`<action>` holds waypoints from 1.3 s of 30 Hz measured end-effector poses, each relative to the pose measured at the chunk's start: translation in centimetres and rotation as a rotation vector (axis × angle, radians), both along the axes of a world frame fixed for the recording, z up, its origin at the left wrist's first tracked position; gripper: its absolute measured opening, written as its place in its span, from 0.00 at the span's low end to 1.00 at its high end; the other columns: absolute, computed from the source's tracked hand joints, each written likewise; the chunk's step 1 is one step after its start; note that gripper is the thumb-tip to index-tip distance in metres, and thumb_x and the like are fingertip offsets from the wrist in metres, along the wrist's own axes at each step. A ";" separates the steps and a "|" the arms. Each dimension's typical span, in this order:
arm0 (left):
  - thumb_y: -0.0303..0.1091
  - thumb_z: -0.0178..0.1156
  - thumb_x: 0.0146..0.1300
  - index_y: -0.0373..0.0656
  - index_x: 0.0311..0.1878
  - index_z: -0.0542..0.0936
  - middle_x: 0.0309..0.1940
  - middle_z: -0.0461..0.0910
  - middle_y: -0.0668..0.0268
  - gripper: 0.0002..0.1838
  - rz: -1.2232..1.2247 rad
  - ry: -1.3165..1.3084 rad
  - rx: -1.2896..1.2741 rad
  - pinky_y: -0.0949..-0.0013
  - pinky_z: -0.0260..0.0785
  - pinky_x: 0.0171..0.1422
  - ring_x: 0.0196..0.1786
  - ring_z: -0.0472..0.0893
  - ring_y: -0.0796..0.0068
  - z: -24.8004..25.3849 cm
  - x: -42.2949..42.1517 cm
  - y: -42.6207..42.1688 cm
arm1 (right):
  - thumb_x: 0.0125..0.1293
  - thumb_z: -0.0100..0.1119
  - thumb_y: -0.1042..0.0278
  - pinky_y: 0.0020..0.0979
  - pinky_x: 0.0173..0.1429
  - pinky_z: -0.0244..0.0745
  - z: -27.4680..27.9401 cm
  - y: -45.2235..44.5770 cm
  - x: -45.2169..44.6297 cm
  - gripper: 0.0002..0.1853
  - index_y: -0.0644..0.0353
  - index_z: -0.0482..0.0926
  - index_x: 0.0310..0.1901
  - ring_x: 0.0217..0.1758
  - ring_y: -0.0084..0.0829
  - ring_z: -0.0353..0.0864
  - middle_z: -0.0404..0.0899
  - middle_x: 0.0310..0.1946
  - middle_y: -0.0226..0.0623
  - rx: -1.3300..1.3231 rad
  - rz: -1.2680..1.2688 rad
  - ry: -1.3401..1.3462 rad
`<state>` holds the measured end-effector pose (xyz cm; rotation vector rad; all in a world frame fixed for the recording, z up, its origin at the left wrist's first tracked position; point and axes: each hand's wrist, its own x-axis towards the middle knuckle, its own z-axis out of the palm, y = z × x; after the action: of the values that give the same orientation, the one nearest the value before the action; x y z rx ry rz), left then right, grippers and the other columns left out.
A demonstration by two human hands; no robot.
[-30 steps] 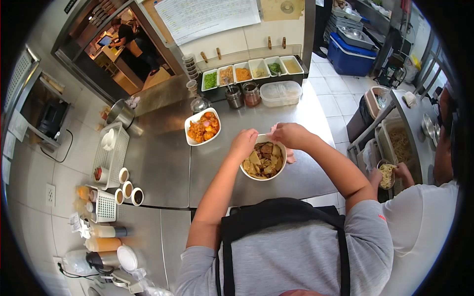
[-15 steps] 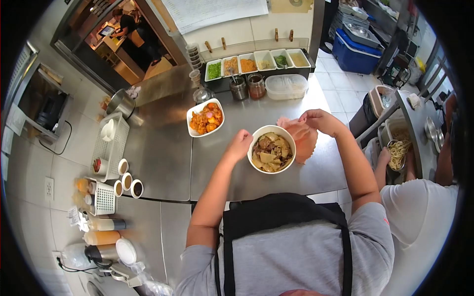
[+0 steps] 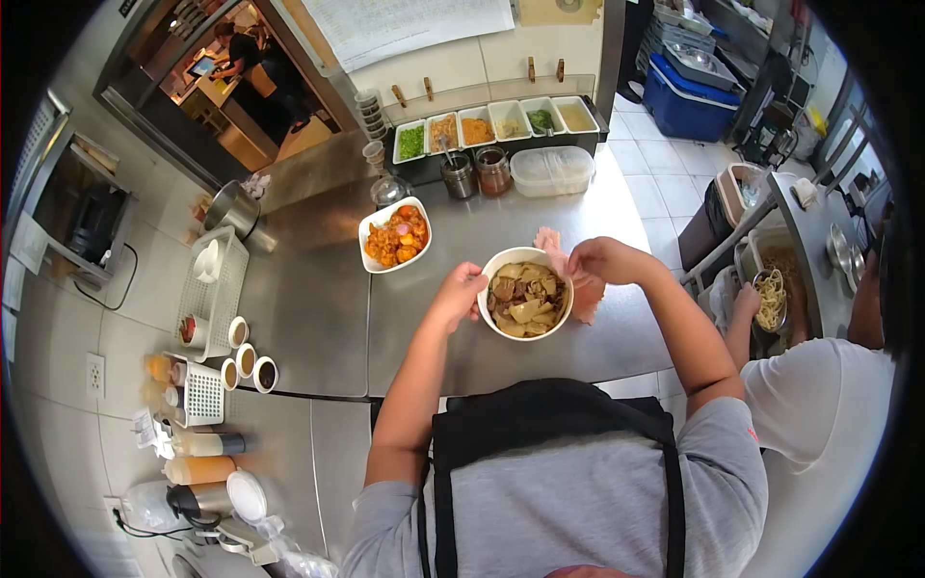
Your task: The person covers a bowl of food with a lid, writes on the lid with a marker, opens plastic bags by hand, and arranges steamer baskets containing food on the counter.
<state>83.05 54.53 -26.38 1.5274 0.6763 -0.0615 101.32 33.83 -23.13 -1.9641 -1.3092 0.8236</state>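
A round white bowl (image 3: 488, 294) filled with sliced food in brown sauce sits on the steel table. My left hand (image 3: 459, 295) grips its left rim, thumb and fingers together. At the upper right rim is my right hand (image 3: 607, 261), its fingers pinched on a thin pink cloth (image 3: 586, 297). The cloth spreads behind and to the right of the bowl, partly hidden by the hand. To the upper left stands a white square dish (image 3: 370, 258) of orange-red food, touched by neither hand.
Topping trays (image 3: 476, 132), two jars and a lidded plastic container (image 3: 552, 170) line the back. Baskets, sauce cups (image 3: 266, 375) and bottles stand at left. At right, a co-worker (image 3: 814, 400) holds noodles (image 3: 771, 300) over a bin. Another person is beyond the doorway.
Both hands were at the bowl's top edge, then moved apart, the right lifting away with the cloth spread out. Now the right hand is lower, back at the rim, and the left touches the bowl's side.
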 end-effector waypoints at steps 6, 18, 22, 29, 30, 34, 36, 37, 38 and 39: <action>0.34 0.47 0.51 0.40 0.44 0.64 0.20 0.70 0.67 0.16 0.043 0.048 -0.060 0.77 0.60 0.13 0.14 0.68 0.81 -0.7 -0.4 -0.6 | 0.53 0.43 0.79 0.21 0.35 0.68 -2.2 0.5 -2.2 0.08 0.64 0.74 0.31 0.29 0.20 0.71 0.73 0.25 0.31 0.168 -0.163 0.301; 0.33 0.46 0.42 0.36 0.52 0.63 0.40 0.74 0.55 0.28 -0.057 0.161 -0.265 0.62 0.74 0.24 0.33 0.78 0.65 -1.0 -4.7 -1.3 | 0.47 0.56 0.60 0.35 0.46 0.67 -9.7 0.9 -5.6 0.16 0.53 0.74 0.39 0.42 0.40 0.70 0.70 0.39 0.36 0.137 -0.407 -0.750; 0.26 0.46 0.39 0.35 0.52 0.63 0.40 0.73 0.53 0.30 0.023 0.025 -0.379 0.59 0.75 0.29 0.36 0.78 0.61 -1.6 -6.8 -0.8 | 0.47 0.56 0.60 0.38 0.40 0.68 -10.1 1.3 -4.4 0.12 0.57 0.75 0.31 0.38 0.41 0.71 0.71 0.33 0.36 0.079 -0.408 -0.422; 0.25 0.46 0.40 0.33 0.50 0.64 0.40 0.73 0.53 0.27 0.237 -0.173 -0.597 0.53 0.74 0.35 0.38 0.77 0.56 -6.4 -11.7 1.2 | 0.49 0.55 0.67 0.32 0.40 0.69 -9.7 2.5 -3.3 0.08 0.61 0.74 0.30 0.39 0.38 0.72 0.72 0.35 0.45 0.524 -0.418 -0.244; 0.26 0.46 0.40 0.33 0.51 0.64 0.40 0.74 0.53 0.27 0.227 -0.171 -0.613 0.52 0.74 0.35 0.38 0.77 0.56 -6.0 -12.1 1.0 | 0.49 0.55 0.68 0.30 0.41 0.69 -10.1 3.2 -3.4 0.08 0.61 0.73 0.31 0.39 0.36 0.72 0.71 0.36 0.46 0.616 -0.386 -0.155; 0.26 0.47 0.42 0.33 0.51 0.64 0.40 0.74 0.53 0.27 0.316 -0.141 -0.604 0.52 0.74 0.35 0.39 0.77 0.56 -4.3 -12.9 -0.8 | 0.52 0.51 0.69 0.27 0.41 0.67 -10.6 6.5 -8.3 0.10 0.62 0.70 0.37 0.38 0.27 0.71 0.72 0.36 0.40 0.608 -0.223 0.630; 0.24 0.46 0.43 0.33 0.52 0.64 0.43 0.72 0.50 0.26 0.389 -0.143 -0.602 0.54 0.75 0.35 0.39 0.77 0.54 -3.5 -13.2 -2.0 | 0.56 0.46 0.71 0.25 0.38 0.67 -10.7 7.5 -10.9 0.10 0.62 0.67 0.40 0.35 0.21 0.70 0.72 0.32 0.33 0.592 -0.291 0.754; 0.24 0.45 0.44 0.34 0.52 0.63 0.42 0.72 0.50 0.26 0.394 -0.147 -0.608 0.54 0.75 0.32 0.37 0.78 0.54 -3.5 -13.9 -2.2 | 0.56 0.46 0.70 0.25 0.38 0.67 -11.2 7.8 -11.3 0.10 0.62 0.67 0.40 0.34 0.20 0.70 0.71 0.31 0.32 0.462 -0.337 0.559; 0.24 0.45 0.45 0.34 0.51 0.64 0.41 0.73 0.50 0.25 0.462 -0.152 -0.603 0.55 0.75 0.31 0.36 0.78 0.54 -2.7 -14.3 -3.0 | 0.56 0.46 0.70 0.25 0.37 0.67 -11.9 8.1 -11.3 0.10 0.62 0.66 0.40 0.34 0.20 0.70 0.71 0.31 0.32 0.342 -0.365 0.362; 0.24 0.44 0.45 0.34 0.51 0.64 0.40 0.73 0.49 0.24 0.538 -0.163 -0.595 0.56 0.76 0.29 0.35 0.78 0.54 -1.9 -14.8 -3.9 | 0.57 0.46 0.70 0.24 0.37 0.67 -12.4 8.8 -11.7 0.10 0.62 0.66 0.40 0.34 0.20 0.70 0.71 0.31 0.31 0.234 -0.378 0.158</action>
<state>68.26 50.67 -28.27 0.7421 0.8270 0.2481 89.58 42.59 -35.48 -1.8380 -0.8627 0.5962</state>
